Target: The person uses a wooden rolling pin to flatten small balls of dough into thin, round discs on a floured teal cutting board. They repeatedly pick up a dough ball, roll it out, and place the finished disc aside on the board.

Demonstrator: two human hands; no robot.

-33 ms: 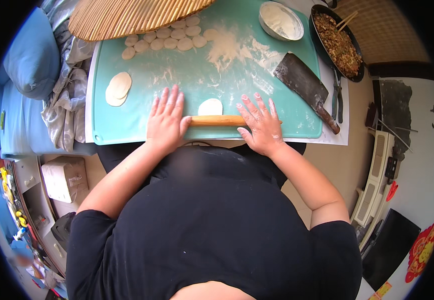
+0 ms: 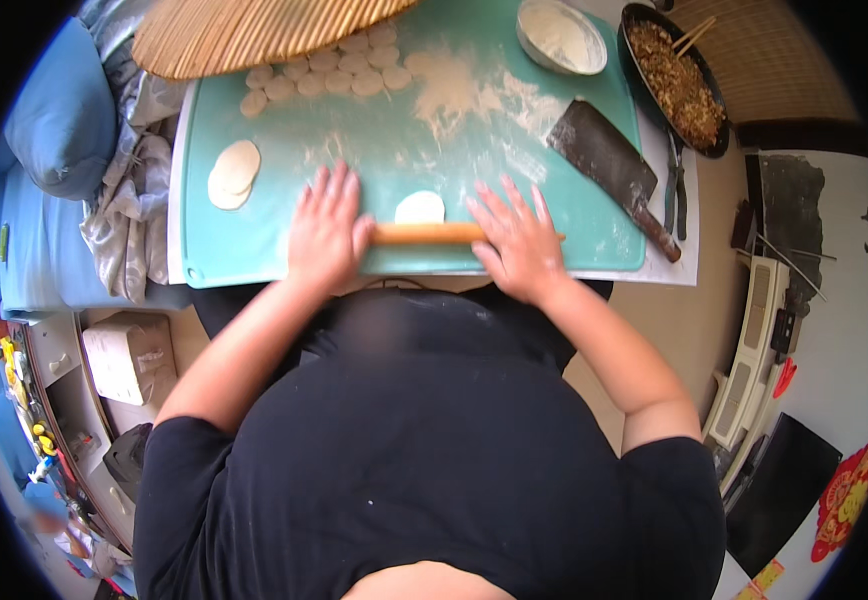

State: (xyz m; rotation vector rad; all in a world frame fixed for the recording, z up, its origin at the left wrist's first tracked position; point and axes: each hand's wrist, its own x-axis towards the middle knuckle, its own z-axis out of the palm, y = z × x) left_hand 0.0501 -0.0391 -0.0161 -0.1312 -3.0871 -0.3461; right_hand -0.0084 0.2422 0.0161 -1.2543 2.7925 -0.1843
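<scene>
Palms down and fingers outstretched, a left hand (image 2: pixel 326 235) and a right hand (image 2: pixel 519 242) rest toward either end of a wooden rolling pin (image 2: pixel 426 233), the grip flat rather than clamped. Between them, a dough round (image 2: pixel 420 207) meets the pin's far side. Rolling out appears to be the step in hand; the next move seems to call for even pressure across the round. Left of the grip, flat rounds (image 2: pixel 238 163) overlap on a green mat (image 2: pixel 239 245); beyond it lie small dough pieces (image 2: pixel 366 83); to its right, a cleaver (image 2: pixel 604 155).
</scene>
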